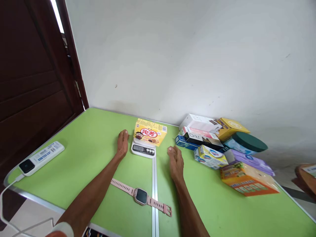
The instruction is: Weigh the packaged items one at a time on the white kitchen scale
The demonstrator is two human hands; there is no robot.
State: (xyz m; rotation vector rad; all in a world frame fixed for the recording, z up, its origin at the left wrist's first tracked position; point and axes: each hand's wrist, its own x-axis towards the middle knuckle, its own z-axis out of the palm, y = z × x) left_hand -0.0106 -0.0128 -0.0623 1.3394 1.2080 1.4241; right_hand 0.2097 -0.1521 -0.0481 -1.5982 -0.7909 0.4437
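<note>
A yellow snack box (148,132) with red Chinese lettering rests on a white kitchen scale (143,148), whose dark display and round buttons face me. My left hand (122,144) lies on the table just left of the scale, apart from the box, with loosely bent fingers and nothing in it. To the right of the scale my right hand (176,161) also rests on the tabletop, fingers loosely curved and holding nothing. Between my forearms a smartwatch with a pink strap (141,196) is stretched out flat.
On the green table (98,131), several packages crowd the right side: a white box (199,122), a yellow box (233,128), a green-lidded tub (247,142), a purple pack (249,161) and an orange box (249,179). A white device (41,158) with a cable lies left. The wall stands behind.
</note>
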